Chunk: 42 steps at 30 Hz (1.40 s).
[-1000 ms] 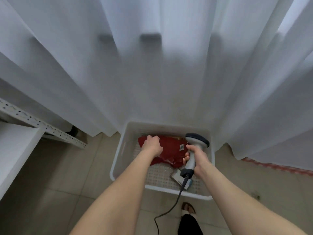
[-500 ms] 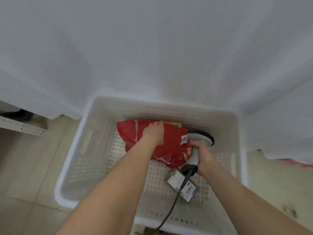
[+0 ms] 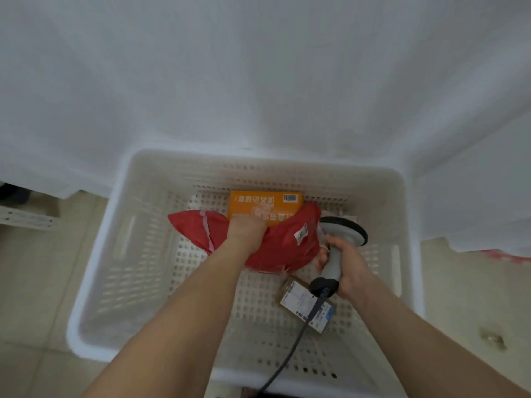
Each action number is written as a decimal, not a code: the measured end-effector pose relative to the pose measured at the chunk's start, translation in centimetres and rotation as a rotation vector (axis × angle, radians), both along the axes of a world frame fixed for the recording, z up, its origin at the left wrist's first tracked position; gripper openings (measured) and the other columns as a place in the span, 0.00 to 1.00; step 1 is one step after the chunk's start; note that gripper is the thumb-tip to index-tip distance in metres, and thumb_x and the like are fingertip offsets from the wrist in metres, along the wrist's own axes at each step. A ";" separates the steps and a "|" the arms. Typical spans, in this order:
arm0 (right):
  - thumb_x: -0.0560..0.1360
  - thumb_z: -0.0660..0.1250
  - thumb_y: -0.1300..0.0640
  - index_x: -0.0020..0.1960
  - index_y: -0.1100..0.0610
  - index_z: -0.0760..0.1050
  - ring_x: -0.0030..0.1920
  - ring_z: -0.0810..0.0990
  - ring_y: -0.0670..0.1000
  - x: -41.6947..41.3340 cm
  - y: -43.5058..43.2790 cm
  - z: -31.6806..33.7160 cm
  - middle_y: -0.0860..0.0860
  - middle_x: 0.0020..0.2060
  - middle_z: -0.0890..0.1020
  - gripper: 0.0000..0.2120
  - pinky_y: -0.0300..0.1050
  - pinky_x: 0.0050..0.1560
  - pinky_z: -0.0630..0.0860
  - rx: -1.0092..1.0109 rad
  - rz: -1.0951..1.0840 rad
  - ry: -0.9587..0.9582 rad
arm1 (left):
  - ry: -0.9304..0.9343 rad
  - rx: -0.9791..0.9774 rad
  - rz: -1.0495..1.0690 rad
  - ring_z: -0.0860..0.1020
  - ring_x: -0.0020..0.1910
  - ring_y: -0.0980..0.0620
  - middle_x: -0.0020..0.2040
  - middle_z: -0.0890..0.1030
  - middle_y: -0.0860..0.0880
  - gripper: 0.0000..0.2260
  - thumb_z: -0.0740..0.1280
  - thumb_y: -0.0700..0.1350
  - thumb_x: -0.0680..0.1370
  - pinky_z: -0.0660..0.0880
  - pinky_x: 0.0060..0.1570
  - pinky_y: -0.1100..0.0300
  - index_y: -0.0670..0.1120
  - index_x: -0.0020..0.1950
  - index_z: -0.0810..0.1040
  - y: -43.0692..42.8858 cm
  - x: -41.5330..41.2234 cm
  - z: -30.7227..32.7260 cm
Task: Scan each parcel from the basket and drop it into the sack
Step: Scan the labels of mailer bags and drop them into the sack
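Observation:
A white perforated basket (image 3: 97, 271) stands on the floor below me. Inside it lies a red plastic mailer parcel (image 3: 283, 248) with a small white label, and my left hand (image 3: 245, 229) grips its upper edge. Behind it an orange box (image 3: 264, 203) with a barcode lies against the far wall. A small brown parcel (image 3: 301, 304) with a white shipping label lies on the basket floor to the right. My right hand (image 3: 344, 264) holds a grey corded barcode scanner (image 3: 340, 239), its head just right of the red parcel. No sack is in view.
White curtains (image 3: 258, 81) hang right behind the basket and fill the upper view. Beige floor tiles (image 3: 31, 282) surround the basket. A white perforated shelf bracket (image 3: 23, 218) shows at the far left. The scanner cable (image 3: 290, 351) trails over the basket's near rim.
My head has come closer over the basket. My left hand has pulled the red parcel toward me, uncovering the orange box behind it. The scanner has stayed beside the parcel.

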State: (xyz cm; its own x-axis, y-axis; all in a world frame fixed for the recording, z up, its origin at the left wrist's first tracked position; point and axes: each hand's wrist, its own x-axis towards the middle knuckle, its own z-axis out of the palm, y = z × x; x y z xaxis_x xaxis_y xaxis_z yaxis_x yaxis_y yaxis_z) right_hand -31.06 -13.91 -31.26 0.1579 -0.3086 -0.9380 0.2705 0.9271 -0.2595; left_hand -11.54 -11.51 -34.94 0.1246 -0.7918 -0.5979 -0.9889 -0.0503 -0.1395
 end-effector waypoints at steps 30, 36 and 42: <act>0.72 0.75 0.59 0.42 0.61 0.76 0.20 0.73 0.47 -5.1 15.9 53.6 0.53 0.26 0.79 0.08 0.37 0.23 0.71 -0.452 0.280 -0.021 | -0.056 -0.849 0.235 0.74 0.35 0.45 0.35 0.76 0.48 0.12 0.79 0.38 0.59 0.68 0.30 0.57 0.48 0.32 0.77 23.7 -2.4 60.8; 0.52 0.85 0.44 0.52 0.58 0.82 0.46 0.83 0.59 -4.3 20.7 62.1 0.58 0.45 0.85 0.34 0.62 0.60 0.77 -0.517 0.476 -0.325 | 0.096 -0.783 0.592 0.76 0.48 0.43 0.47 0.74 0.47 0.07 0.60 0.43 0.77 0.67 0.43 0.58 0.51 0.41 0.74 27.3 -5.0 69.2; 0.58 0.81 0.48 0.54 0.61 0.79 0.40 0.82 0.55 -3.1 22.8 67.8 0.57 0.42 0.84 0.30 0.53 0.51 0.78 -0.688 0.765 -0.405 | 0.111 -0.746 0.662 0.76 0.55 0.41 0.54 0.75 0.45 0.09 0.59 0.39 0.77 0.72 0.52 0.56 0.49 0.46 0.78 28.2 -3.7 73.8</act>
